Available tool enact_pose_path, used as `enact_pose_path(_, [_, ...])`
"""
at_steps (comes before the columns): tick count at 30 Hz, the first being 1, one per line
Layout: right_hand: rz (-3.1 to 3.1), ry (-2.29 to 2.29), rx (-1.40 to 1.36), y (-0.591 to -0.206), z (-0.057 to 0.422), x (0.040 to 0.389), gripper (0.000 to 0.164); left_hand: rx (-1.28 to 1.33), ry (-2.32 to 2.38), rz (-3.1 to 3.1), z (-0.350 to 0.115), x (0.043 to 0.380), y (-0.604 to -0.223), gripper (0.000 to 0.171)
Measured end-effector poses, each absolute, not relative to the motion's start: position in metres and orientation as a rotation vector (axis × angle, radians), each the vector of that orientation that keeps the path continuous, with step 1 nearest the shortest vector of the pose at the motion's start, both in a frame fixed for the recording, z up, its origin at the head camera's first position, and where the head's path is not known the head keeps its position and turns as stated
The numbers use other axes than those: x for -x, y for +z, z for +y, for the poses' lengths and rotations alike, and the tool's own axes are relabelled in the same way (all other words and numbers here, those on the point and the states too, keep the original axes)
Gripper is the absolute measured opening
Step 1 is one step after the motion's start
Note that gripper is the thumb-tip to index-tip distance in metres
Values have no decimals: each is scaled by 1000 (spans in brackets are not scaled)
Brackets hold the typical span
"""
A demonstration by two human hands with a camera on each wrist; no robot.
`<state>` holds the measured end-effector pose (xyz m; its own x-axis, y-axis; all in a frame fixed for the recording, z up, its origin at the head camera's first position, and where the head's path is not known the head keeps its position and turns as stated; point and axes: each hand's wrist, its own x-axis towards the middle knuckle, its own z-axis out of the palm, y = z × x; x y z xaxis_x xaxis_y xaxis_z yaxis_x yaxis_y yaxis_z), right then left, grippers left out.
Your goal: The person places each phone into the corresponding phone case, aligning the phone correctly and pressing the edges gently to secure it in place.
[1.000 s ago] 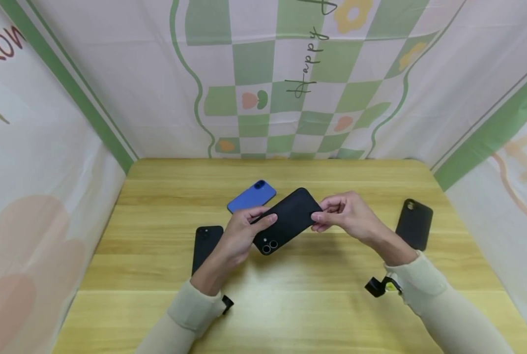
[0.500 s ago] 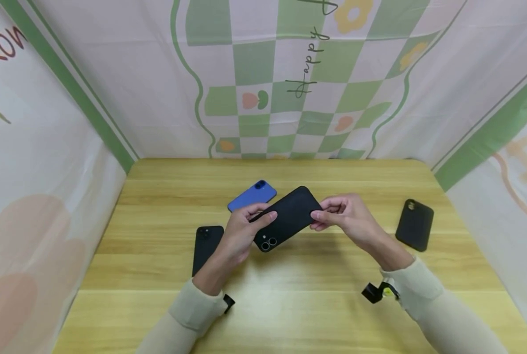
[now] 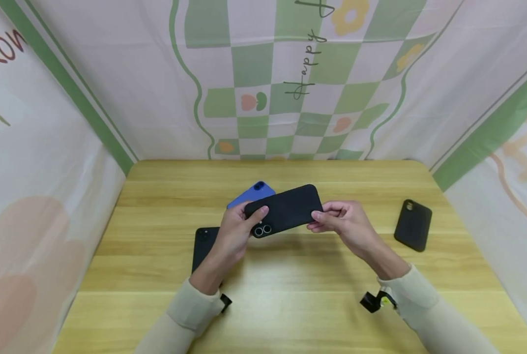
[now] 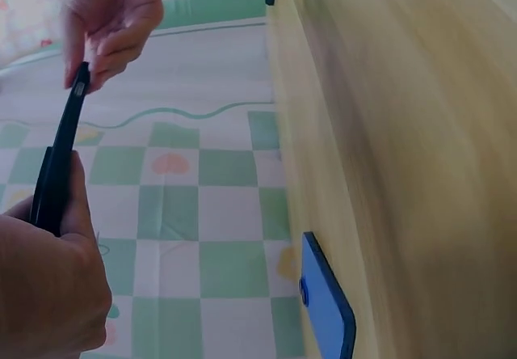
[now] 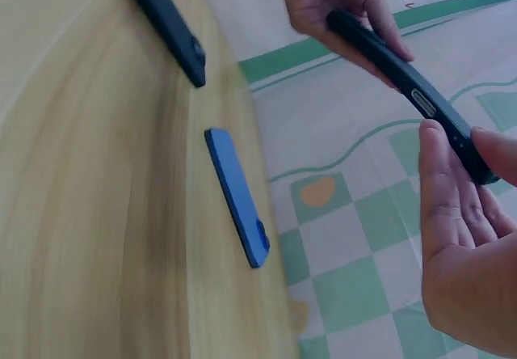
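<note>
1. Phone (image 3: pixel 290 209), black, held clear of the table (image 3: pixel 290 305), its back tipped toward my eyes, perhaps so I can see the camera rings (image 3: pixel 262 230).
2. My left hand (image 3: pixel 234 231) grips the camera end, thumb across the back; I judge this the main support.
3. My right hand (image 3: pixel 349 226) pinches the opposite end near its lower corner. Two-ended hold probably steadies the length, leaving the back's middle bare.
4. Blue phone (image 3: pixel 250 192) lies beyond, partly hidden; dark phone (image 3: pixel 203 246) is partly behind my left arm (image 3: pixel 206 280); black case-like piece (image 3: pixel 414 225) lies well apart, right. Spacing seems to give me elbow room.
</note>
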<state>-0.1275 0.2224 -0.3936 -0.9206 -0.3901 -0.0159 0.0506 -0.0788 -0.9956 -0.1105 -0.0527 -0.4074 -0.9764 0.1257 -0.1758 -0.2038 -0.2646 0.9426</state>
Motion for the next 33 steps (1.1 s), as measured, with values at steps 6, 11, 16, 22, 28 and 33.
enact_pose_path(6, [2107, -1713, 372, -390, 225, 131, 23, -45, 2102, 1994, -68, 116, -403, 15])
enact_pose_path(11, [2249, -1485, 366, -380, 224, 136, 29, -194, 1886, 2110, -79, 120, -397, 24])
enact_pose_path(16, [2334, -1262, 570, -372, 215, 144, 24, -328, 1705, 2168, -82, 122, -397, 25])
enact_pose_path(22, [2296, -1121, 807, -377, 199, 143, 14, -498, 1550, 2170, -79, 124, -399, 20])
enact_pose_path(28, [2305, -1104, 840, -382, 190, 138, 9, -524, 1522, 2143, -77, 124, -401, 19])
enact_pose_path(33, [2327, -1171, 777, -387, 189, 134, 11, -519, 1568, 2179, -78, 125, -405, 23])
